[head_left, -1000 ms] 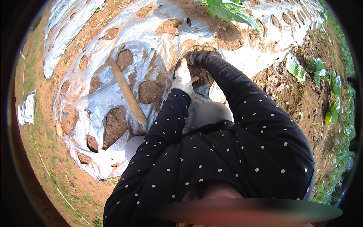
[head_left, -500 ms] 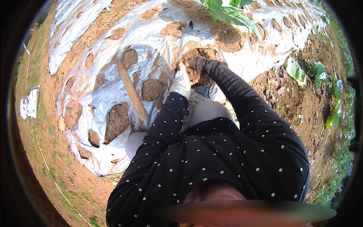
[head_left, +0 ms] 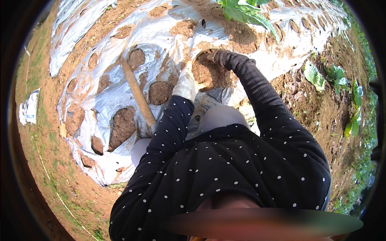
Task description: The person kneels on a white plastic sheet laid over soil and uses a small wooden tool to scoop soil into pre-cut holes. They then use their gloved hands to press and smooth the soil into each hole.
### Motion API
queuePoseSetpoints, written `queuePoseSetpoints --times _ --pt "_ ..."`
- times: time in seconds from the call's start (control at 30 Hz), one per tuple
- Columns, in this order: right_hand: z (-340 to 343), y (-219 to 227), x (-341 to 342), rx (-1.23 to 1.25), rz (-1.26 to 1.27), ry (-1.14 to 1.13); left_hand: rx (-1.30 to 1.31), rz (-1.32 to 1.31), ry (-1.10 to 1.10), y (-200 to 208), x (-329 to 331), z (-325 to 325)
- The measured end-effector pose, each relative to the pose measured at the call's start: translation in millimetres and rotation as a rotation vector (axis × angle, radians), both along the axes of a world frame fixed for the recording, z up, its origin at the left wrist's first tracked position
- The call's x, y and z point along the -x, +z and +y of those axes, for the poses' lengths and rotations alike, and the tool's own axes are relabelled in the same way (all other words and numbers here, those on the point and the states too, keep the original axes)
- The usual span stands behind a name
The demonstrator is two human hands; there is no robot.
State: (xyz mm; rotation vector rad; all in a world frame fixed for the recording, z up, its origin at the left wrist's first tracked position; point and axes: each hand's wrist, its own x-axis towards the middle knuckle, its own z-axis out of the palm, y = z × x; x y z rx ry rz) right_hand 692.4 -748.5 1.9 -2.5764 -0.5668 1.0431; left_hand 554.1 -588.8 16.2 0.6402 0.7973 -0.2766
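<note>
Silvery plastic mulch film [head_left: 159, 34] covers the soil bed, with a wide hole in front of me showing loose brown soil [head_left: 207, 74]. At the hole's left rim is my left hand [head_left: 186, 83], in a whitish glove, against the film. Glare washes out its fingers, so I cannot tell what they grip. My right hand [head_left: 224, 60], in a dark glove, is at the hole's far right rim. Its fingers are bent inward over the soil and film edge; anything in them is hidden. A wooden handle [head_left: 137, 93] lies on the film left of my left hand.
Several more soil-filled holes [head_left: 161, 92] dot the film. A large leafy plant [head_left: 245, 14] stands beyond the hole. Smaller leafy plants [head_left: 315, 76] grow in bare soil at the right. A white bag [head_left: 29, 107] lies on the ground at far left.
My hands, close together over the hole before, have moved apart. The left drew back to the left rim and the right shifted right and slightly farther away, exposing more soil.
</note>
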Motion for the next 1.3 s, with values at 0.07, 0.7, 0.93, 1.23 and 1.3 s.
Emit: queuePoseSetpoints --times 0.07,0.7,0.93,1.23,1.3 --pt "12.9 -11.0 -7.6 0.012 0.015 0.01 0.003 0.024 0.033 -4.7 -6.8 -2.4" --pt "46.7 -80.6 19.8 -0.096 0.093 -0.331 -0.112 -0.145 0.018 -73.4 -8.0 2.1" --pt "28.7 -54.1 38.7 -0.382 -0.112 -0.198 -0.29 -0.227 -0.156 -48.5 12.7 -7.9" --pt "10.6 -39.7 6.9 -0.673 -0.145 -0.309 -1.622 -0.719 -0.807 -36.0 -41.8 -7.4" --pt "14.2 -35.2 8.3 -0.871 -0.138 -0.498 -1.475 -0.764 -0.712 -17.4 -51.6 -3.7"
